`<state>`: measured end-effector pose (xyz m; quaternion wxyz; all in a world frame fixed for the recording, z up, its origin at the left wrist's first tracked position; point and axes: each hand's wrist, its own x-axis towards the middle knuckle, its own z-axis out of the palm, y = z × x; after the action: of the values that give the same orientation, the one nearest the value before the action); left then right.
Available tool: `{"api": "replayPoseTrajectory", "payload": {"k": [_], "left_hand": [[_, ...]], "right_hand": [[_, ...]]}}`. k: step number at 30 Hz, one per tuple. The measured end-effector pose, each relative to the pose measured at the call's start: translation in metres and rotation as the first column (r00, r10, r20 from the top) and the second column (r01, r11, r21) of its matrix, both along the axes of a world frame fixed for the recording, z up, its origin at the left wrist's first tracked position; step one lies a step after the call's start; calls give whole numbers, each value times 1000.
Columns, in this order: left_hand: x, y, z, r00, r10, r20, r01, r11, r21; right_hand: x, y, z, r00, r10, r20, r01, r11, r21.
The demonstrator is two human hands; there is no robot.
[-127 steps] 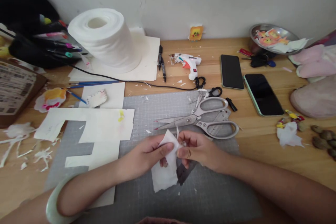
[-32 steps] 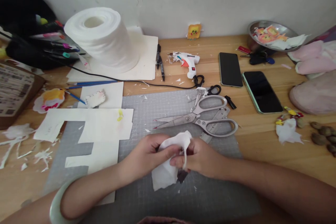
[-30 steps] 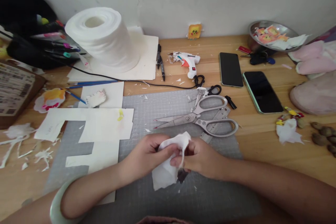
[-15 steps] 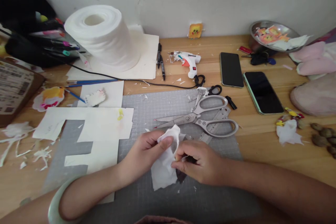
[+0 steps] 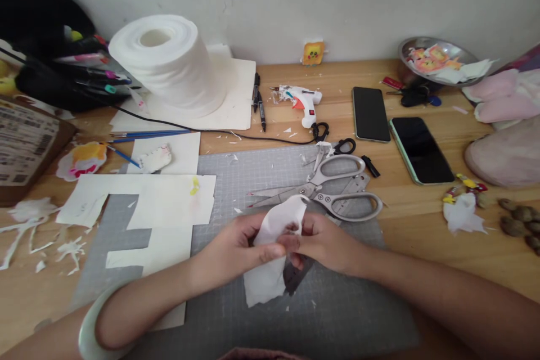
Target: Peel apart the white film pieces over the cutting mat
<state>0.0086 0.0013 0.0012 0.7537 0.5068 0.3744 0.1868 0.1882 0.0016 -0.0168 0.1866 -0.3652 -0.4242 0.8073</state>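
Note:
A thin white sheet (image 5: 270,275), like tissue or soft paper, is held up between both hands over the grey cutting mat (image 5: 236,169). My left hand (image 5: 248,244) pinches it from the left with the thumb in front. From the right, my right hand (image 5: 314,242) grips its edge, with the fingertips meeting the left thumb. The sheet's upper part stands up and curls over at the top. Under the hands a dark piece (image 5: 295,275) lies on the mat, partly covered. Large grey scissors (image 5: 314,185) rest just beyond the hands on a metal ruler.
Cut white paper (image 5: 169,202) covers the mat's left side. Behind stand a white roll (image 5: 164,67), two black pens (image 5: 258,101) and a glue gun (image 5: 307,106). Two phones (image 5: 371,113), a metal bowl (image 5: 405,64) and brown lumps (image 5: 512,225) are at the right.
The top of the white sheet has risen and spread to the right. My right hand has moved slightly up, and its fingers now meet my left thumb.

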Motion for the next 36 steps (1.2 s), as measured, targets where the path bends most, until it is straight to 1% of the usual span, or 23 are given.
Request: {"api": "replayPoseTrajectory", "payload": {"k": [3, 5, 7, 9, 11, 13, 14, 15, 17, 20, 23, 25, 28, 32, 36], "left_hand": [[0, 2, 2, 998, -68, -12, 68, 998, -18], [-1, 3, 1, 997, -79, -10, 79, 997, -27], [-2, 4, 0, 998, -69, -8, 68, 996, -53], [-4, 4, -1, 999, -30, -23, 28, 997, -77], [-5, 3, -3, 998, 45, -46, -49, 995, -85], [-6, 3, -4, 990, 122, -75, -128, 989, -75], [-6, 2, -4, 987, 137, -87, -143, 988, -63], [-6, 2, -3, 986, 133, -99, -138, 989, -46], [-5, 1, -2, 990, 68, -121, -69, 998, -10], [-3, 1, 0, 987, -52, -149, 60, 997, 49], [-3, 2, 2, 980, -113, -166, 134, 984, 121], [-3, 2, 3, 977, -149, -154, 171, 976, 136], [-3, 1, 4, 981, -170, -98, 178, 981, 81], [-3, 0, 4, 988, -150, -35, 151, 989, 4], [-3, -1, 1, 992, -126, 20, 127, 990, -53]], "right_hand": [[1, 1, -1, 999, -6, -32, 6, 1000, -4], [2, 0, -2, 998, -8, -66, 6, 999, -34], [2, -1, -4, 993, -20, -120, 9, 995, -96], [3, -1, -5, 974, -88, -210, 44, 977, -210], [4, -1, -6, 930, -211, -302, 97, 931, -353], [4, 1, -5, 901, -282, -330, 121, 894, -432], [4, 2, -4, 908, -275, -317, 121, 895, -430], [4, 2, -3, 925, -245, -290, 113, 907, -405], [3, 1, -3, 958, -176, -228, 94, 939, -330], [1, 0, -2, 981, -89, -172, 50, 975, -214], [0, 0, -2, 995, -6, -95, -5, 994, -110], [0, 0, -1, 998, 4, -66, -10, 997, -81], [0, -2, -3, 995, -10, -94, -2, 993, -120], [0, -6, -9, 988, -53, -148, 21, 977, -210], [0, -8, -13, 974, -75, -215, 18, 967, -254]]}}
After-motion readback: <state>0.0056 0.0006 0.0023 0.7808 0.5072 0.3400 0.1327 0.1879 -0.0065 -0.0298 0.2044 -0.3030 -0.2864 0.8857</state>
